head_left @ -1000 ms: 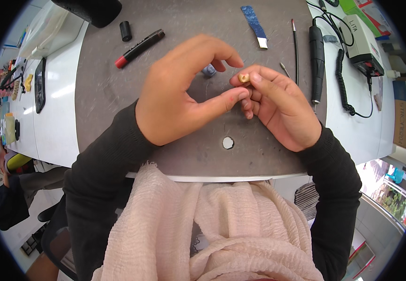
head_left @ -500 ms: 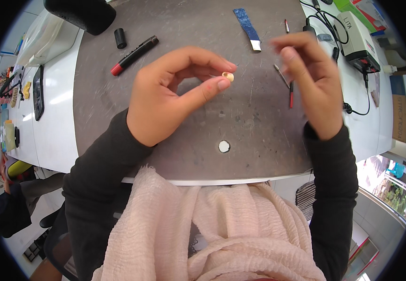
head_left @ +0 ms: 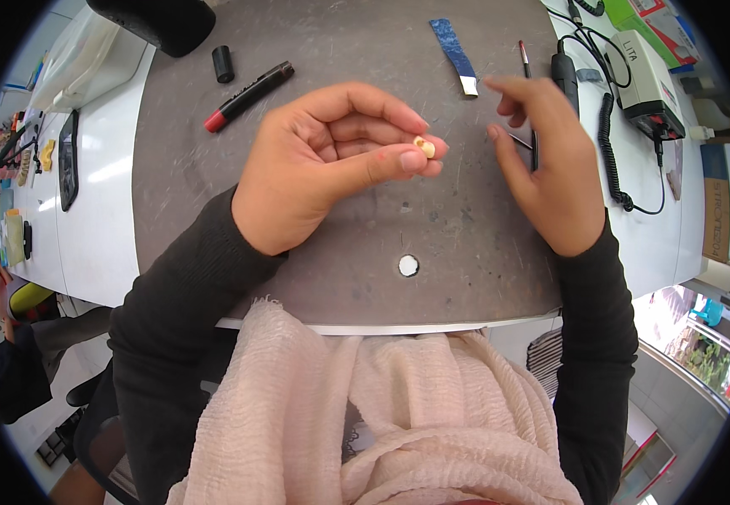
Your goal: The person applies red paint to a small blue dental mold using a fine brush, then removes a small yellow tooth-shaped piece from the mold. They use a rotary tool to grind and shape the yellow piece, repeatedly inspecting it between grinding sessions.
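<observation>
Between the thumb and fingertips of my left hand (head_left: 306, 172) is a small cream dental crown (head_left: 425, 147), held above the mat with a darker hollow showing. My right hand (head_left: 563, 177) is empty, its thumb and fingers apart. It hovers over thin tools on the mat and partly hides them: a slim brush (head_left: 524, 55) and a metal-tipped tool (head_left: 518, 140). Just left of its fingertips lies a blue strip of marking paper (head_left: 453, 55) with a white end.
A black-and-red marker (head_left: 249, 97) and its black cap (head_left: 223, 64) lie at the far left of the grey mat (head_left: 340, 269). A dark rounded object (head_left: 159, 21) stands behind. To the right are a handpiece (head_left: 564, 80), coiled cord (head_left: 607, 160) and control box (head_left: 644, 80).
My left hand has shifted slightly right and turned the crown. My right hand has moved a little left and down, its thumb and fingers spreading wider apart.
</observation>
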`<state>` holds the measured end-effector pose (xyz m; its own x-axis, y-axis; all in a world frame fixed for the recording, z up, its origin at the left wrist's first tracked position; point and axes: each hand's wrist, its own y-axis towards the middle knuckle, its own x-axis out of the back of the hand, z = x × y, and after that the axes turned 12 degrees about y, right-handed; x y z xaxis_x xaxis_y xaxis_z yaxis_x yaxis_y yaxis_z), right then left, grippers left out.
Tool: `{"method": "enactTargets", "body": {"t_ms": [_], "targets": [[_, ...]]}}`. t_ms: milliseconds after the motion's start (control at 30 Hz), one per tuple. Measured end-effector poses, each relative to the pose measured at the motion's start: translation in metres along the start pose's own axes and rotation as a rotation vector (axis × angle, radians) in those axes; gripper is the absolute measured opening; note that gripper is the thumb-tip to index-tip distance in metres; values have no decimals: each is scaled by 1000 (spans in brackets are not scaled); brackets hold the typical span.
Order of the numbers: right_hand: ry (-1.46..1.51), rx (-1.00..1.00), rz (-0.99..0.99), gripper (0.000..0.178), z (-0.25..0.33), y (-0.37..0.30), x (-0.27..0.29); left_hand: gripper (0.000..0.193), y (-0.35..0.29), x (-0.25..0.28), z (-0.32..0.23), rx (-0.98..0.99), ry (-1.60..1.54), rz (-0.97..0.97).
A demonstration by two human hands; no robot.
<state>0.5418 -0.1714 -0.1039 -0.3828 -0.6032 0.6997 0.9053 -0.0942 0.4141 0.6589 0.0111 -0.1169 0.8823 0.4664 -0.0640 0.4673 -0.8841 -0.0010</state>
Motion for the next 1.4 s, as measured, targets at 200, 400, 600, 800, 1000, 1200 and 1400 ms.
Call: {"method": "enactTargets", "body": {"t_ms": [200, 400, 600, 800, 1000, 1200, 1400], "targets": [[1141, 208, -42, 55, 15, -14, -9, 16, 0, -2, 4, -43, 0, 35], [1183, 233, 68, 67, 16, -14, 0, 16, -2, -2, 3, -69, 91, 82], [1311, 198, 1, 71, 23, -13, -1, 16, -2, -4, 4, -158, 201, 60], [1457, 81, -153, 71, 36, -14, -4, 19, 0, -2, 6, -307, 382, 74], [1448, 46, -52, 78, 26, -19, -2, 19, 2, 0, 3, -360, 538, 71], [760, 127, 8, 56, 10, -14, 4, 16, 0, -6, 4, -101, 166, 17], [236, 210, -12, 27, 17, -10, -3, 16, -2, -5, 2, -2, 23, 84]]}}
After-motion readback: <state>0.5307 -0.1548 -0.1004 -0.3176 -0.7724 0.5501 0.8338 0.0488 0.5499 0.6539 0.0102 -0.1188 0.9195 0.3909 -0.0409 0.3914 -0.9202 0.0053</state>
